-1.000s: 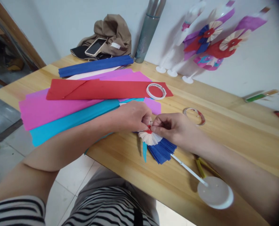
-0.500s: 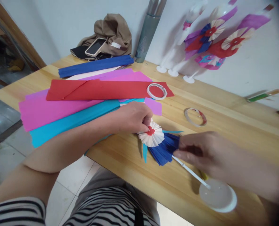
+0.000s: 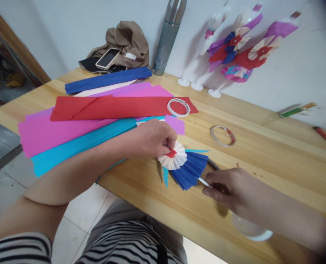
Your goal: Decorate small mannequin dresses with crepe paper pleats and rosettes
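Note:
A crepe-paper figure on a white stand lies over the front part of the table. It has a blue pleated skirt (image 3: 192, 170), a white pleated rosette (image 3: 178, 157) with a red centre (image 3: 171, 153), and thin turquoise strips (image 3: 166, 177). My left hand (image 3: 157, 137) is closed on the figure at the rosette, with its fingertips at the red centre. My right hand (image 3: 229, 189) is closed around the white stick (image 3: 204, 182) below the skirt. The round white base (image 3: 251, 229) shows partly behind my right wrist. A dark thin tool (image 3: 214, 165) lies partly hidden behind my right hand.
Red (image 3: 110, 108), pink (image 3: 47, 135) and turquoise (image 3: 83, 143) crepe paper lies at left. Tape rolls (image 3: 178, 107) sit on and beside it. A phone (image 3: 108, 58), brown cloth (image 3: 134, 40), thermos (image 3: 167, 44) and finished paper figures (image 3: 258, 55) stand along the wall.
My right hand has moved from the edge of the blue skirt down to the white stick. My left hand stays at the rosette. The view has shifted slightly.

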A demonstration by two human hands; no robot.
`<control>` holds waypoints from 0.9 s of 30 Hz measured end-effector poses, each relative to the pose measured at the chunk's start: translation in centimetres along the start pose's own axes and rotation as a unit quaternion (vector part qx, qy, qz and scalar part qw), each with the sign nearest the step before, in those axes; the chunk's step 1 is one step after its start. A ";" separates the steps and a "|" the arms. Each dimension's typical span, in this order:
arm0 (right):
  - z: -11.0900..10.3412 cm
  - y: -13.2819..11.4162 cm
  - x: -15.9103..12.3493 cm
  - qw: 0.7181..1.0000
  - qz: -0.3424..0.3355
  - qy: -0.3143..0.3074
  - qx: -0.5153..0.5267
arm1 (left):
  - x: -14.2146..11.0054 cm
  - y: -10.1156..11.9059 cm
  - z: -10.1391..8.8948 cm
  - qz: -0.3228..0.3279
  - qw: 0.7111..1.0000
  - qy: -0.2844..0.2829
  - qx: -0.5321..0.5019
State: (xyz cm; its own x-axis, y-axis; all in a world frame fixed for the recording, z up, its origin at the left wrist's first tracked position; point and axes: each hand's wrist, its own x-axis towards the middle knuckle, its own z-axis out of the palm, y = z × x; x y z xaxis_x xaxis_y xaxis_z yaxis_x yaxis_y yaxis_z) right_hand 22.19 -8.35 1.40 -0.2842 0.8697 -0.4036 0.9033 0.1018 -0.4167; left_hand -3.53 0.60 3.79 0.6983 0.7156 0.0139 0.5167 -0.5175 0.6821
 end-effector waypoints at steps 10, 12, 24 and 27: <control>-0.8 -0.9 0.3 0.995 -0.029 0.097 0.017 | -1.1 0.7 -2.6 0.002 0.940 0.132 -0.315; -0.6 -0.9 0.6 0.989 -0.039 0.141 0.019 | -1.1 0.8 -2.7 0.008 0.923 0.168 -0.347; -1.1 -2.2 0.2 0.998 -0.013 -0.039 0.046 | -1.0 0.2 -2.3 -0.030 0.975 -0.019 -0.219; -0.7 -2.0 0.5 0.998 -0.010 -0.062 0.018 | -0.5 0.0 -1.6 -0.048 0.982 -0.031 -0.178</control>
State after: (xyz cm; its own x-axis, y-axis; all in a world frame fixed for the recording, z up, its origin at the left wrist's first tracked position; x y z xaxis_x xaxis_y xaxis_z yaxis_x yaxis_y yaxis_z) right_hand 20.45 -7.78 2.64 -0.3413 0.8012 -0.4915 0.8855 0.0987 -0.4540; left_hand -4.70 0.99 4.92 0.6898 0.7171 -0.0997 0.3829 -0.2444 0.8909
